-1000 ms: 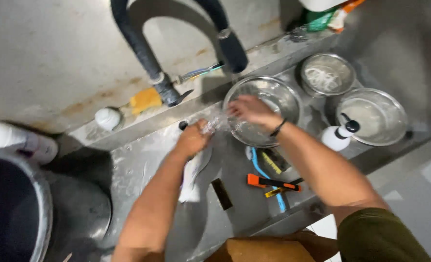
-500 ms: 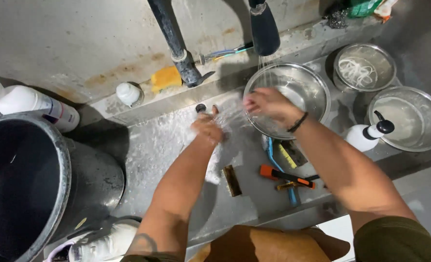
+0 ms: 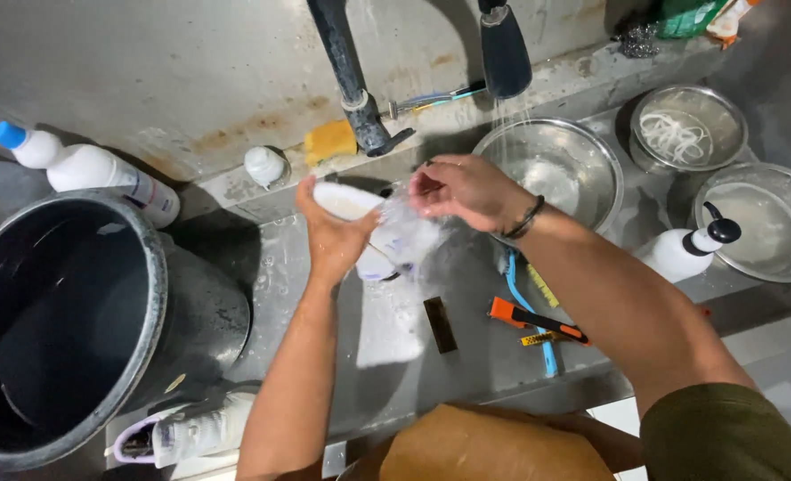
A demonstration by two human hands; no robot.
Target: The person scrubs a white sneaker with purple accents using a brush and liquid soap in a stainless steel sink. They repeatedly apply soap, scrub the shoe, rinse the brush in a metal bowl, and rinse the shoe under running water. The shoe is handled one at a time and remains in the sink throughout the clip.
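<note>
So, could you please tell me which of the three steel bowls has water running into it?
The largest steel bowl, just beside the right hand, sits under the running spout. The bowl holding white strands and the far-right bowl get no stream.

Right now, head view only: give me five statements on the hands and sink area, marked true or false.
1. The left hand holds a white cup-like container. True.
2. The right hand is resting on the black bucket. False: it is up at a clear plastic wrap beside the container; the black bucket stands apart at the left.
3. Water runs from the spout into a steel bowl. True.
4. The orange-handled tool is gripped in the right fingers. False: it lies on the steel counter.
5. A yellow sponge sits on the ledge by the tap. True.
</note>
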